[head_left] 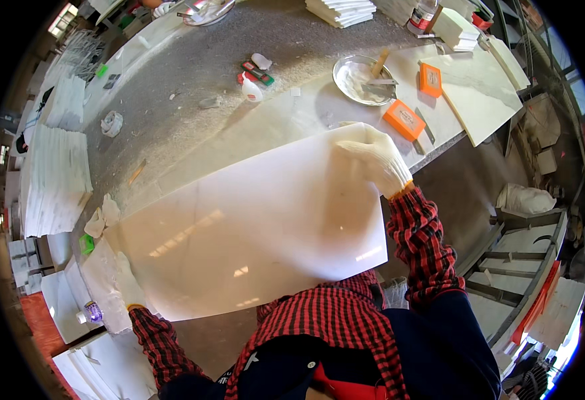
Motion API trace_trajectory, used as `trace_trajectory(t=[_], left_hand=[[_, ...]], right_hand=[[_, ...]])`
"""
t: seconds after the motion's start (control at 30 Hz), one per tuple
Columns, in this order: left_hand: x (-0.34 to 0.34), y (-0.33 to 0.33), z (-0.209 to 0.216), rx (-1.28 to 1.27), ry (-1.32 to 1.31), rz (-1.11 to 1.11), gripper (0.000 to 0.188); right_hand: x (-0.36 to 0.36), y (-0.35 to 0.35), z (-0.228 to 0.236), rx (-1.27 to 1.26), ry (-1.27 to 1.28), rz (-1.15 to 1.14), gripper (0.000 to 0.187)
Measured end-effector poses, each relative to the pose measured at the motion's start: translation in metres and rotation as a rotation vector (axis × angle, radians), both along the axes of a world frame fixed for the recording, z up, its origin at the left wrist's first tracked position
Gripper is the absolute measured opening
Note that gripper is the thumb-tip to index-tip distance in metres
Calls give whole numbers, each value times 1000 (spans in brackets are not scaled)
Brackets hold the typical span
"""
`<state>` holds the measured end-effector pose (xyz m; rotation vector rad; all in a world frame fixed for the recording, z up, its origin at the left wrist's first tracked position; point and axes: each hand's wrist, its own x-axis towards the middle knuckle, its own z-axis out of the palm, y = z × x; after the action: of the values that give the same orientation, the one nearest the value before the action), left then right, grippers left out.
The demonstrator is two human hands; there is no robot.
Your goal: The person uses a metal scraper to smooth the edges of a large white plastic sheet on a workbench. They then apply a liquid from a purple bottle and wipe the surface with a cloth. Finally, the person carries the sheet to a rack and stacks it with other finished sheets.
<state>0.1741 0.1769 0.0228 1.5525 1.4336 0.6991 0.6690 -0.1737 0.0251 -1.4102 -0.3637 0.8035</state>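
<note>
A large polished white stone slab (252, 227), glossy with light reflections, spans the space in front of me, tilted over the table's near edge. My right hand (376, 160), in a white knit glove, is closed round its far right corner, fingers bent over the edge. At the slab's left end, my left hand (128, 283), also gloved, grips the side edge; part of its fingers is hidden. Beyond the right hand lie two orange boxes (404, 120) and a flat metal blade (425, 125). A metal bowl (354, 93) of white paste with a scraper stands farther off.
The dusty grey worktable (172, 80) carries a white squeeze bottle (251, 91) and a crumpled cloth (111, 124). Stacked white tiles (56, 180) stand at left. Another pale slab (482, 93) overhangs at right. A metal rack (519, 260) is on the lower right.
</note>
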Motion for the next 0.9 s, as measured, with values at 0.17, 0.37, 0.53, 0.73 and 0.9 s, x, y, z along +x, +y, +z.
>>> trace_trajectory(t=[0.17,0.37,0.53,0.73,0.9], left_hand=[[4,-30,-6,-87,131,141,62],[-26,-22,-31,-275,2,184,68],[-26,-24,-37,-7,178,184,72],[-54,-22,-49,87,466,178,78],[-17,-46,-34,108,554,216,81]], right_hand=[[6,10,-11,-145,60,25,50],[9,18,-29,-136,72,33,56],[14,20,-37,-128,74,39,62],[-4,31,-51,-264,-531,-147,71],[-42,19,-43,-584,-864,-190,73]])
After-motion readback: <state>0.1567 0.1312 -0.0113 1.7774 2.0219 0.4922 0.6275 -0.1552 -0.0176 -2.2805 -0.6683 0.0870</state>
